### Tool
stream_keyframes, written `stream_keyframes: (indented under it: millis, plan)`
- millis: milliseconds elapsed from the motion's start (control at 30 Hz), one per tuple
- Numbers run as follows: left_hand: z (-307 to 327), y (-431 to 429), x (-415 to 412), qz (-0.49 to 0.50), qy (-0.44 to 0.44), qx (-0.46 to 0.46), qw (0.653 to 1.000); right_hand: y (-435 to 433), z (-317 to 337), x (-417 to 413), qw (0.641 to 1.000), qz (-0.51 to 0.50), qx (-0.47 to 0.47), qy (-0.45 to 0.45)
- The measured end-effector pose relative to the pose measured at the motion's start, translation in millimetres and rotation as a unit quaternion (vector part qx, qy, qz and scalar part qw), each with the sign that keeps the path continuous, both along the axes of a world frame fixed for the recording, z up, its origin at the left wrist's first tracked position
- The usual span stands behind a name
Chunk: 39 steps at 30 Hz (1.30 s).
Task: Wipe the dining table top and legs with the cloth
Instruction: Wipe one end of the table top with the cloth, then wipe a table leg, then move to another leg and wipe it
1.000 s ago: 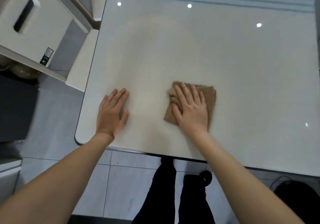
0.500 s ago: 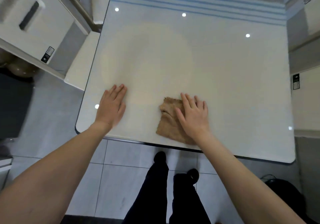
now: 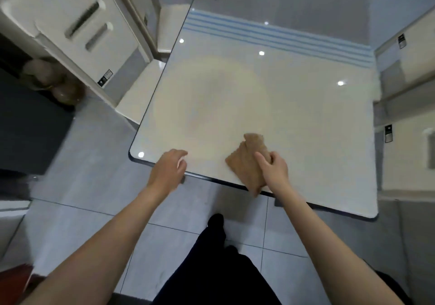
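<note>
Drawn back since the earlier frame, the left hand (image 3: 168,171) is shown at the near edge of the dining table (image 3: 282,107), fingers loosely curled and empty, while the cloth (image 3: 246,163), long axis running far-to-near and overhanging that edge, is gripped by the right hand (image 3: 274,170).

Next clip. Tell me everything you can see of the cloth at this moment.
The cloth is a tan-brown, soft, towel-like fabric, bunched and folded rather than spread flat. It lies on the dining table top at the near edge, its lower corner hanging past the dark rim. The right hand grips its right side, thumb across the top and fingers curled over it. The left hand is apart from it, at the table edge. No pattern, label or wetness can be made out.
</note>
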<state>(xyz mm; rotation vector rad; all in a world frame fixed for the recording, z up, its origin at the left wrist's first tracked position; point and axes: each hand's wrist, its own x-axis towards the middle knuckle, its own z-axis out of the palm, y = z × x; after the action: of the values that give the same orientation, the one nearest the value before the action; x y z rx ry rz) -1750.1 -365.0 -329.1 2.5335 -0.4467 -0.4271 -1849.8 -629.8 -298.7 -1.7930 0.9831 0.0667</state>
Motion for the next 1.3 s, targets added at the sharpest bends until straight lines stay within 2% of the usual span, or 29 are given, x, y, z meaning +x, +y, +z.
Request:
stream_keyframes:
  millis: [133,233,433,567,700,800,900,1100,1167,1300]
  plan:
    - [32.6,31.6,-62.4,0.063,-0.008,-0.077,0.995,16.8,40.1,-54.5,0.996,-0.016,0.084,-0.029]
    - [42.6,59.0,-116.3,0.127,-0.021,-0.097,0.987,31.7,48.0,-107.9,0.995,-0.028,0.092,-0.025]
    - [14.4,136.1,-225.9,0.226,0.081,-0.08,0.967,72.1,23.6,-197.4,0.994,-0.015,0.097,0.043]
    - [4.3,187.6,-269.2,0.29,0.133,-0.068,0.945,111.7,15.3,-215.8,0.994,0.007,0.101,0.043]
    - [9.6,228.8,-277.0,0.329,0.132,-0.074,0.932,159.6,13.6,-199.6,0.995,0.047,0.088,0.025]
    - [10.3,261.0,-262.4,0.32,0.129,-0.065,0.936,193.6,13.5,-181.9,0.994,0.074,0.075,0.012]
    - [2.6,295.1,-237.1,0.28,0.141,-0.044,0.949,222.0,8.8,-166.2,0.996,0.054,0.067,-0.007]
    - [1.0,380.2,-155.9,0.121,0.173,0.001,0.977,292.8,-21.5,-159.9,0.996,-0.063,0.048,0.038]
    - [0.1,396.6,-125.7,0.085,0.17,0.0,0.982,312.9,-16.1,-146.5,0.992,-0.108,0.056,0.029]
    - [-14.7,399.1,-71.4,0.052,0.161,-0.02,0.985,335.5,-19.3,-117.1,0.988,-0.132,0.083,-0.014]
